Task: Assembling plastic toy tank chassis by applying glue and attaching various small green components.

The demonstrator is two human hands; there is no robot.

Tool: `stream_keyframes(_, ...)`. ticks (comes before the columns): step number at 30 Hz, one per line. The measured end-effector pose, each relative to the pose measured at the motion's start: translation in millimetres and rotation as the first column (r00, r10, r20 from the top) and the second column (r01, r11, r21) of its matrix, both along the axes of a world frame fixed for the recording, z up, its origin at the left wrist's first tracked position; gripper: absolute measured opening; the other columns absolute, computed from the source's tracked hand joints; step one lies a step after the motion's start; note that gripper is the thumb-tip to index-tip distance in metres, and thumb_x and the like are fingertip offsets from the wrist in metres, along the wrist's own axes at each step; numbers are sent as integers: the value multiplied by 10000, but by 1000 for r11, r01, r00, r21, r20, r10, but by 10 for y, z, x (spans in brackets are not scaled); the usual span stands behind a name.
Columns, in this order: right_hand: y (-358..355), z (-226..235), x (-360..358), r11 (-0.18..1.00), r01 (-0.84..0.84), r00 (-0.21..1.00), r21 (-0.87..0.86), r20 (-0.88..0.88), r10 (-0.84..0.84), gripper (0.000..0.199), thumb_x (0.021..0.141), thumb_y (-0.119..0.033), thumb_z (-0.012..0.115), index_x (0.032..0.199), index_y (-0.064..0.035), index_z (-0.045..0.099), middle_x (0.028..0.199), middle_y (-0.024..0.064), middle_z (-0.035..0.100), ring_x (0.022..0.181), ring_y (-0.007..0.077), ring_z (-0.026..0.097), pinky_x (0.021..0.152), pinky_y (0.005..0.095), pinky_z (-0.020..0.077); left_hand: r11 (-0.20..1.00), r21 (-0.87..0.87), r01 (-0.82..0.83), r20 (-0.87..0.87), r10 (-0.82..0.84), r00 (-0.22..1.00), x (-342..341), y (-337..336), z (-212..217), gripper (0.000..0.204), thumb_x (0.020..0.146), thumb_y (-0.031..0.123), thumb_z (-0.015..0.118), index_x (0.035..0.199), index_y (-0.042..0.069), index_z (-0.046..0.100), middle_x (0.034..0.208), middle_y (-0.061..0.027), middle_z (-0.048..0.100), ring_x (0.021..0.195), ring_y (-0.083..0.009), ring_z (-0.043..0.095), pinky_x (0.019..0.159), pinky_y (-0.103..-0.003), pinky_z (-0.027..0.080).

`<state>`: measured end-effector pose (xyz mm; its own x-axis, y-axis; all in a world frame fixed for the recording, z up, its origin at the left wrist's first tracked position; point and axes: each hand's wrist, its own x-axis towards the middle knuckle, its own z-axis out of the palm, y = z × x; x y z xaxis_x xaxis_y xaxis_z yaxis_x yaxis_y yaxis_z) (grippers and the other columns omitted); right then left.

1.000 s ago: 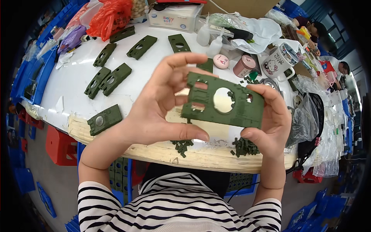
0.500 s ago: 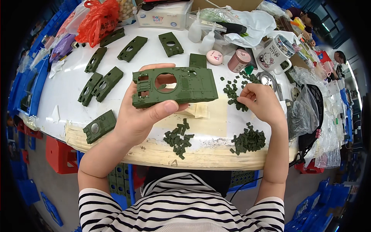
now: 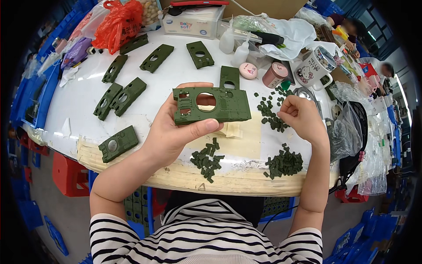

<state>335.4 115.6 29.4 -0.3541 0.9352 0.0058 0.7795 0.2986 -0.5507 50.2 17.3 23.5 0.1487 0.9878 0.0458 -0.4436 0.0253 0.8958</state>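
My left hand (image 3: 176, 132) holds a dark green plastic model hull plate (image 3: 211, 104) with a round hole, flat and above the white table (image 3: 176, 75). My right hand (image 3: 301, 116) is off the plate, its fingertips pinched at a scatter of small green parts (image 3: 270, 115) on the table; whether it grips one I cannot tell. Two more heaps of small green parts lie near the front edge, one in the middle (image 3: 207, 159) and one to the right (image 3: 285, 163).
Several more green hull plates (image 3: 118, 143) lie across the table's left and back. At the back stand a red bag (image 3: 118, 22), a tissue box (image 3: 193, 22), small bottles (image 3: 241, 53), a tin (image 3: 274, 75) and a mug (image 3: 312, 68). Plastic bags (image 3: 351, 132) hang at the right edge.
A second ago both hands held the plate up close. My right hand let go and went right to the scattered small parts; my left hand keeps the plate, lower and flat.
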Motion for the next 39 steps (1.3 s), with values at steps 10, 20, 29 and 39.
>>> stream_keyframes(10,-308,165,-282,973,-72,767,219,-611,194,108,828,-12,670,931,22,668,831,62,687,742,100,640,708,240,515,994,7,114,-48,-113,992,42,-9,-16,672,788,29,712,1351,66,346,1231,-137,480,1143,-243,530,961,-418,505)
stream_keyframes(20,-513,240,-434,943,-211,515,-257,-849,-116,154,848,4,658,994,52,651,911,118,690,863,146,668,773,244,529,990,55,128,-122,-121,985,82,-40,-59,601,817,15,705,1322,67,385,1205,-133,528,1056,-203,597,910,-334,515)
stream_keyframes(29,-537,205,-447,941,-217,564,-260,-820,-96,143,820,-17,698,951,27,659,877,59,675,808,89,610,734,228,486,985,36,167,-140,-161,977,78,-50,-52,641,793,-60,676,1334,38,347,1240,-150,494,1113,-255,574,925,-379,525)
stream_keyframes(39,-552,191,-419,922,-286,500,-263,-861,-90,156,871,-31,635,1010,28,600,901,127,691,792,140,677,677,236,542,985,47,169,-153,-160,975,79,-43,-74,646,788,-60,679,1336,38,353,1225,-132,507,1103,-247,580,915,-371,529)
